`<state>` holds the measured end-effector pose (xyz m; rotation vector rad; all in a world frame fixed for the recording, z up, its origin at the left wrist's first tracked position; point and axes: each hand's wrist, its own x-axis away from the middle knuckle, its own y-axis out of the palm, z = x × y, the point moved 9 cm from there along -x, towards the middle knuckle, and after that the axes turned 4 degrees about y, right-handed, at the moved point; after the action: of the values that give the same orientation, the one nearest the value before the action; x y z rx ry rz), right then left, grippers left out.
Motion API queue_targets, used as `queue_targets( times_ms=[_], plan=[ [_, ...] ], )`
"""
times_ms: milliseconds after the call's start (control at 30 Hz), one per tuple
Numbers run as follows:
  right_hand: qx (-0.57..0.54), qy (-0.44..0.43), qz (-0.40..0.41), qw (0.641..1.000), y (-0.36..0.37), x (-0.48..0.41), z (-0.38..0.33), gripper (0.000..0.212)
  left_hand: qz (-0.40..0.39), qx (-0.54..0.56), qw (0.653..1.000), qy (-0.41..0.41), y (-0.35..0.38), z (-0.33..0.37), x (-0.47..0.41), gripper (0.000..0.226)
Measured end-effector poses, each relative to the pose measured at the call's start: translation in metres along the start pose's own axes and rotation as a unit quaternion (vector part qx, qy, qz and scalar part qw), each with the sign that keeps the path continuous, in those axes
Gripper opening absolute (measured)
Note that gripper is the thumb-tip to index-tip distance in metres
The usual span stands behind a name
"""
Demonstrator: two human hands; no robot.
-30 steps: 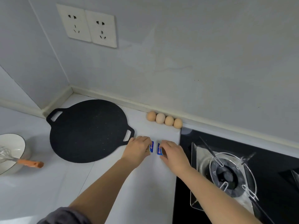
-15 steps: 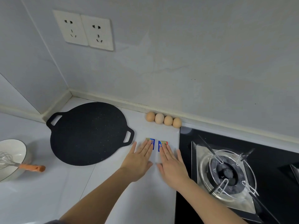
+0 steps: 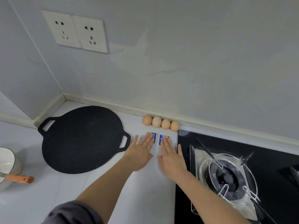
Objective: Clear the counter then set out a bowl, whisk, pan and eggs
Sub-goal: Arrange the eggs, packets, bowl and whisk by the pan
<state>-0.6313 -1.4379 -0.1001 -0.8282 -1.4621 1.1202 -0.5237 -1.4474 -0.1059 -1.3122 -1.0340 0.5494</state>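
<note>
- Both grips flat, palms down on the white worktop (image 3: 48, 199), fingers straight and close together, holding nothing.
- Left grip (image 3: 140, 155): fingertips lie on the near end of the left packet (image 3: 153, 135), a small blue sachet.
- Right grip (image 3: 172, 159): fingertips lie on the right packet (image 3: 165, 137), same kind, just beside the first with a narrow gap between.
- Both packets have their long axis pointing away from me toward the wall (image 3: 194, 70). Their far ends show past my fingertips.
- Key relation: the eggs (image 3: 161, 123), four of them, sit straight ahead, just beyond the packets.
- The eggs touch in a row against the wall ledge, and the row runs left to right, dipping slightly toward the stove (image 3: 226, 177).
- The right grip is nearer the stove-end eggs, the left grip nearer the other end.
- The pan (image 3: 80, 139), black, flat and two-handled, lies left of my left grip, its near handle just beside my left little finger, not touching.
- The bowl (image 3: 7, 159), white, is far left and cut by the frame edge, well apart from both grips.
- The whisk (image 3: 19, 178) rests in the bowl with its orange handle sticking out over the rim to the right. The wire head is mostly out of view.
- Judgement: bowl, whisk, pan and eggs are all out, so the set-out looks nearly done. The packets are the only loose items under my grips.
- Judgement: any next move on the packets is a short one, a slide or pinch with either grip equally near.
- Risk: pushing forward could knock the eggs and set them rolling.
</note>
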Motion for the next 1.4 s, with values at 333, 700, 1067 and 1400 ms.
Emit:
queue_targets(
  times_ms=[333, 700, 1067, 1400],
  plan=[
    [-0.05, -0.005, 0.096, 0.994, -0.022, 0.01, 0.0, 0.062, 0.077, 0.116, 0.987, -0.076, -0.005, -0.021, 0.019, 0.066],
    [-0.23, -0.13, 0.042, 0.964, -0.023, 0.032, -0.134, 0.06, 0.08, 0.181, 0.948, -0.248, 0.05, -0.115, 0.17, 0.06],
    [-0.276, -0.03, 0.008, 0.961, -0.014, 0.01, -0.156, 0.059, 0.045, 0.195, 0.945, -0.259, 0.058, -0.136, 0.183, 0.06],
    [-0.304, -0.069, 0.014, 0.95, -0.025, 0.027, -0.183, 0.064, 0.145, 0.227, 0.929, -0.255, 0.049, -0.134, 0.221, 0.057]
  ],
)
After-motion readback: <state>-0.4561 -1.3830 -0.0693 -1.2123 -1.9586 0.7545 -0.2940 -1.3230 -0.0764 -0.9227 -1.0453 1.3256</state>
